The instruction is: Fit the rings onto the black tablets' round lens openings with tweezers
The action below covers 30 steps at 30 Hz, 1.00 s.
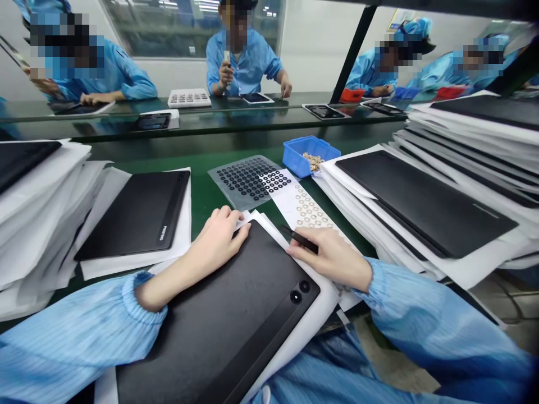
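Observation:
A black tablet back cover (236,314) with two round camera holes lies in front of me on white sheets. My left hand (219,241) rests on its far corner, fingers curled over the edge and the white paper there. My right hand (332,258) lies at the cover's right edge, fingers closed on a thin black tool (300,238) that looks like tweezers. Just beyond my hands lie a white sheet of small ring stickers (305,210) and a clear sheet of black rings (246,179).
A blue tray (309,154) of small parts stands behind the sticker sheets. Stacks of black covers between white sheets rise at left (138,216) and right (421,202). Several people in blue coats work across the green bench (202,191).

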{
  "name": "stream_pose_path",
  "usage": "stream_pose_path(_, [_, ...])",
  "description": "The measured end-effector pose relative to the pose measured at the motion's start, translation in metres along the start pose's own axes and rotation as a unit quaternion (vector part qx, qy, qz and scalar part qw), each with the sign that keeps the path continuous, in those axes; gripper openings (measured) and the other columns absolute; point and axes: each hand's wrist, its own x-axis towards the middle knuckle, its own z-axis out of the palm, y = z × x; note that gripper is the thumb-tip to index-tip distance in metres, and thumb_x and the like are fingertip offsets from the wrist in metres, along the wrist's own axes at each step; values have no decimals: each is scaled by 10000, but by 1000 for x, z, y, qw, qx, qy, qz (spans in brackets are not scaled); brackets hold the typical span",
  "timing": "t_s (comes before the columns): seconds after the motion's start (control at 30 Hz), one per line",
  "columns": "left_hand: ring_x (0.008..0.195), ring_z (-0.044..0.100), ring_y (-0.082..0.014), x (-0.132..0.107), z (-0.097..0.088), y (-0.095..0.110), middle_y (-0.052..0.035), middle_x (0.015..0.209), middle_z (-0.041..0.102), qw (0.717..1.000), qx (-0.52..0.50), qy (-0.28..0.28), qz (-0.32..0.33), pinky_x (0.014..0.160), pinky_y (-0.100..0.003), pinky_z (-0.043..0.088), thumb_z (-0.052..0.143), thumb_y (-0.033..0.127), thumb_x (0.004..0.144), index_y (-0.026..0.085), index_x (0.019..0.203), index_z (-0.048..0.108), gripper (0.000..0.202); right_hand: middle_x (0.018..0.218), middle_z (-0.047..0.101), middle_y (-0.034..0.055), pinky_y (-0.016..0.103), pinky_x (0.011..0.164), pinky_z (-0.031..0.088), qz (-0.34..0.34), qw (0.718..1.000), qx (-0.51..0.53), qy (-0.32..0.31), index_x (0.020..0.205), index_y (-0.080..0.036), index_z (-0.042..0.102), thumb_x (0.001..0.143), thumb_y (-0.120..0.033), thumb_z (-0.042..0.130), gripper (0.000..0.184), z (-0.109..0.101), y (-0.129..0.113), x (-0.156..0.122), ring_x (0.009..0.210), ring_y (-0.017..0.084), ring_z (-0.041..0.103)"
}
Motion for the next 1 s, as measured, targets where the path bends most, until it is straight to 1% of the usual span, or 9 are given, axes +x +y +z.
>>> stream_pose_path(0.1, [957,490,-267,0,-1,1,-106,971,540,1000,-4,5,20,904,-438,420,386,335,946,127,1036,591,305,796,615,63,278,647,367,-59,994,-88,21,755,-165,538,877,-189,484,135,1,-9,-2,719,183,578])
stream_pose_path(0.23, [908,511,-242,2,-2,1,-86,909,563,999,-24,15,33,845,-388,423,377,276,942,150,938,580,239,878,616,86,308,611,337,-48,988,-149,2,830,-171,527,795,-101,457,105,4,-16,-6,695,212,582])
stream_pose_path(0.33, [838,526,-227,3,-3,1,-75,834,558,998,-42,25,25,788,-365,417,336,221,932,177,816,517,220,779,584,55,303,647,358,-35,998,-39,23,756,-187,459,823,-140,438,85,6,-13,-4,706,193,558])
stream_pose_path(0.43, [748,514,-221,2,-6,6,-64,792,528,997,-63,41,2,730,-369,397,289,241,940,201,791,437,214,663,502,21,307,644,353,6,996,73,49,674,-208,374,898,-298,385,242,5,-9,1,653,172,493])
stream_pose_path(0.6, [667,508,-185,0,-16,14,-12,753,524,990,-135,18,-26,679,-327,386,295,317,958,217,903,402,157,773,477,4,294,684,412,16,955,297,8,769,-200,431,811,-445,546,274,2,-13,-2,731,156,481])
stream_pose_path(0.73, [653,574,-167,4,-47,7,-15,754,617,967,-229,-79,-78,580,-263,433,392,528,918,192,1003,503,364,774,469,-27,247,653,429,42,914,401,48,855,-203,438,714,-439,692,375,-8,-14,-6,711,123,477])
stream_pose_path(0.83, [634,616,-173,4,-83,-3,-53,778,676,939,-290,-153,-103,536,-251,468,567,622,786,157,837,629,472,702,461,-54,202,555,384,63,892,431,117,893,-218,439,686,-473,736,443,-20,-11,1,627,96,455])
stream_pose_path(0.9, [595,615,-179,4,-109,-13,-56,735,682,932,-313,-137,-126,520,-258,474,672,612,691,145,757,651,472,689,476,-55,182,506,354,60,875,457,147,884,-218,453,670,-496,751,460,-26,-9,12,584,79,444])
stream_pose_path(1.0, [605,604,-162,7,-141,-40,-22,727,671,932,-313,12,-182,546,-248,479,697,553,694,149,792,653,418,668,495,-62,164,396,223,44,843,509,171,837,-205,465,679,-521,735,445,-29,-5,29,444,25,317])
